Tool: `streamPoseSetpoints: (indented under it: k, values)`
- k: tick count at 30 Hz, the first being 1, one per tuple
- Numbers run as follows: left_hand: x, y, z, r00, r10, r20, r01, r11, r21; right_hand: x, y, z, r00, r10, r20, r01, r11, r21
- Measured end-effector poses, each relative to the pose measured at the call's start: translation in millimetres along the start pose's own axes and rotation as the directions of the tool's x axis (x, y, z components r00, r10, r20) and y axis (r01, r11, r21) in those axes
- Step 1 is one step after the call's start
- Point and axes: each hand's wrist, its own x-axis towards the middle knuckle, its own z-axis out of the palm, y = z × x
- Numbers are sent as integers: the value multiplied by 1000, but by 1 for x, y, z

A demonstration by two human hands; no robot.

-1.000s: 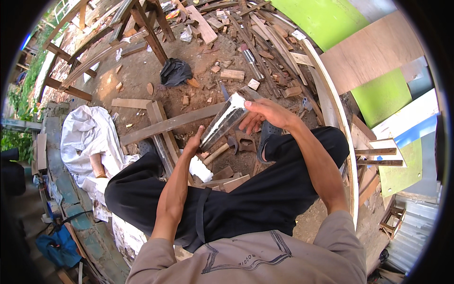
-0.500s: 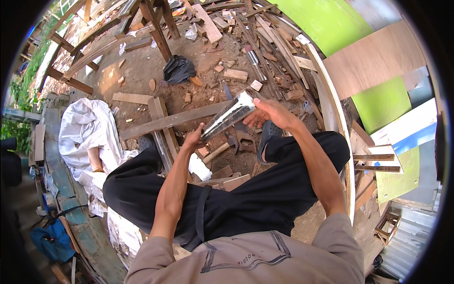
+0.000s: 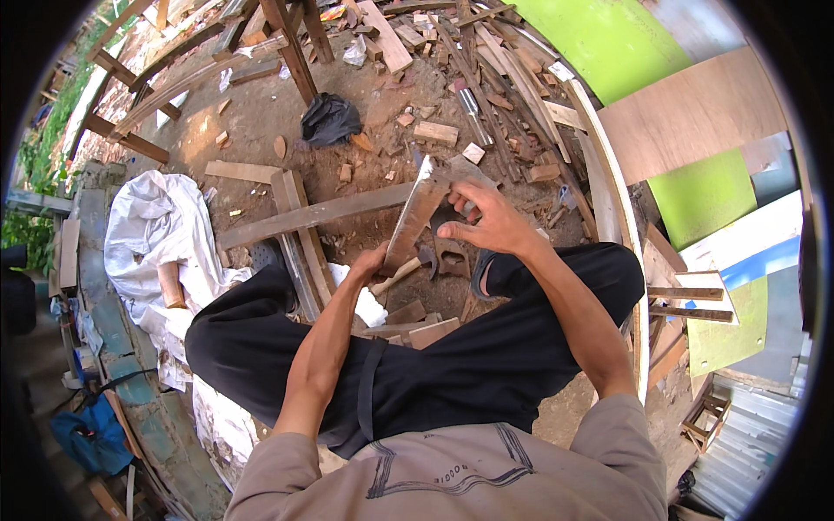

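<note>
I sit with my legs in black trousers, holding a short grey wooden board (image 3: 415,213) tilted upward in front of me. My left hand (image 3: 371,263) grips its lower end. My right hand (image 3: 483,222) rests on its upper right side, fingers curled over the edge. Below the board lies a hammer (image 3: 410,267) with a pale wooden handle on the dirt between my knees.
A long plank (image 3: 313,215) lies across the dirt ahead. Wood offcuts (image 3: 434,132) and a black bag (image 3: 329,119) are scattered beyond it. White cloth (image 3: 156,230) lies to the left, curved timbers (image 3: 599,187) and green panels (image 3: 608,39) to the right.
The board has swung more upright and nearer to me. My right hand has slid along its upper edge while my left hand kept hold of the lower end.
</note>
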Motion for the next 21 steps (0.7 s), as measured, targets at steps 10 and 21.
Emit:
streamPoseSetpoints:
  k: [10,21]
  values:
    - [-5,-4,7,951,-270,148,219,931,293,15,31,8,933,270,-238,-221,952,212]
    - [-9,14,-12,983,-129,-130,122,991,-55,15,133,11,414,897,-153,-794,438,422]
